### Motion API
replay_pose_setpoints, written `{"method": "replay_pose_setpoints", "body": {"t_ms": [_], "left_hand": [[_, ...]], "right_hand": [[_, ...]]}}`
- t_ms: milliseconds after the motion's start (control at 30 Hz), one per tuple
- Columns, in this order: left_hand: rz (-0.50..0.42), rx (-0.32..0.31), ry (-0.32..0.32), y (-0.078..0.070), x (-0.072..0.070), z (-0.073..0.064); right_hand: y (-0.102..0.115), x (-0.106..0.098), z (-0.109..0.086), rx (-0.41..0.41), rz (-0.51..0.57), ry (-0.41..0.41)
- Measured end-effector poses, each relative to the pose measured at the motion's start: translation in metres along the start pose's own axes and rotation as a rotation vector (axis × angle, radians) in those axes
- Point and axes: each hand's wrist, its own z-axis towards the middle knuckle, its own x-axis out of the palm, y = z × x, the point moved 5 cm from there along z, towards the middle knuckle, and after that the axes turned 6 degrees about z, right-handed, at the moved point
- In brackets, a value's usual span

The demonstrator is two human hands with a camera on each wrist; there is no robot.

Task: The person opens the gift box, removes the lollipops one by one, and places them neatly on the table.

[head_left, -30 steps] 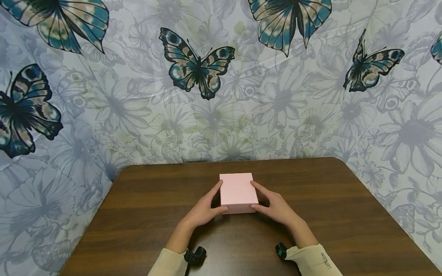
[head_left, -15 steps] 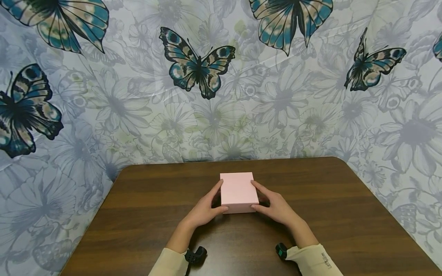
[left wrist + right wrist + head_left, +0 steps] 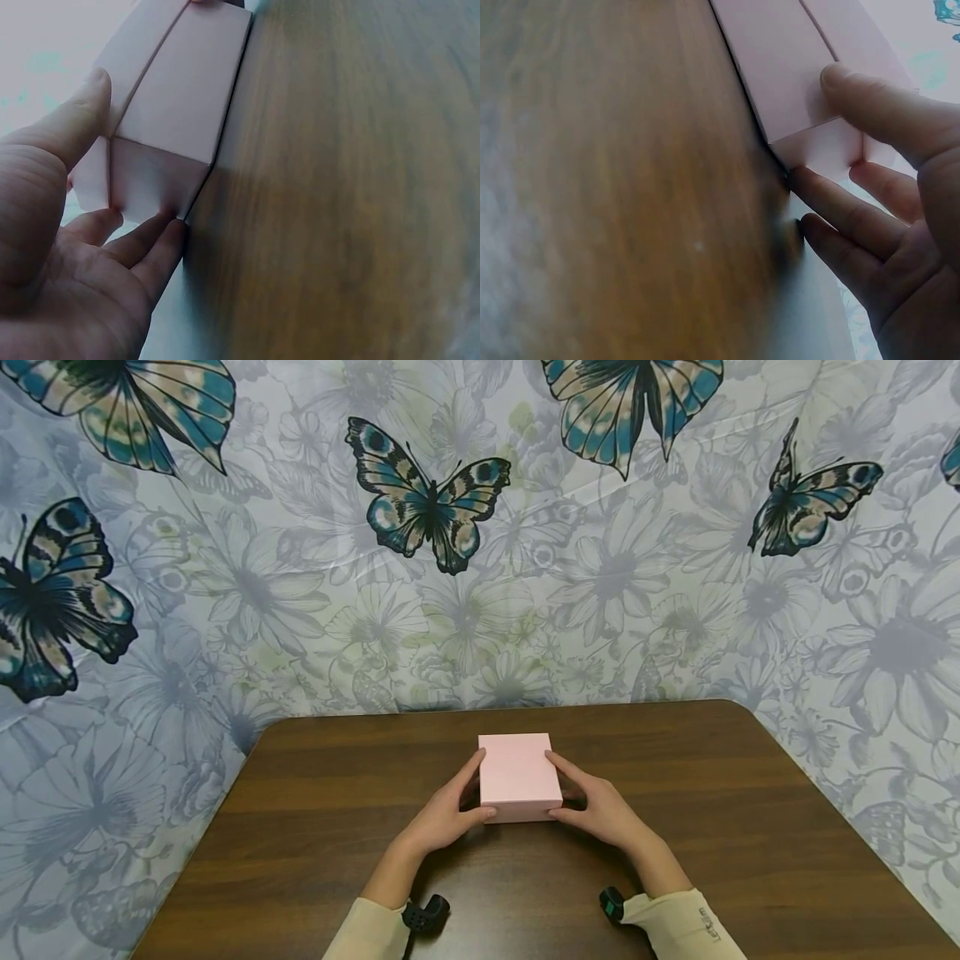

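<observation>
Backdrop point(image 3: 615, 581): pale flowered cloth with printed butterflies point(image 3: 431, 510), behind the table; it sits a hair higher in my head view than 1 second ago, which I put down to a slight head tilt.

Table point(image 3: 337, 777): brown wood with 2 rounded far corners; it shows much the same tiny shift, so I read no real displacement on it.

Left hand point(image 3: 441, 817): grasping the left side of the box point(image 3: 515, 768), thumb at the front, fingers point(image 3: 161, 259) against the side face and low by the base.

Right hand point(image 3: 602, 814): grasping the right side in near mirror image; in my right wrist view, 1 fingertip stands apart from the box while 2 others meet it.

Box: pink, lidded, upright between my 2 hands near the middle of the table's far half; its base appears to rest on the wood. Over the last second it stays put, so I judge this a steady 2-handed hold rather than a lift.

Sleeves point(image 3: 686, 925): cream, pushed back from both wrists, unchanged.

Wristbands point(image 3: 427, 915): 2 black ones, 1 at each wrist, well apart from the box.

Seam point(image 3: 147, 75): the lid line runs unbroken along the front, both thumbs close to it; I see no gap, so the lid looks fully seated.
</observation>
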Motion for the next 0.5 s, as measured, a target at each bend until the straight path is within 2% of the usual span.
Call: {"method": "replay_pose_setpoints", "body": {"t_ms": [500], "left_hand": [[-0.044,0.017,0.016,0.0002,0.0002,0.0003]], "right_hand": [[0.0011,0.0005,-0.0002,-0.007,0.007,0.002]]}}
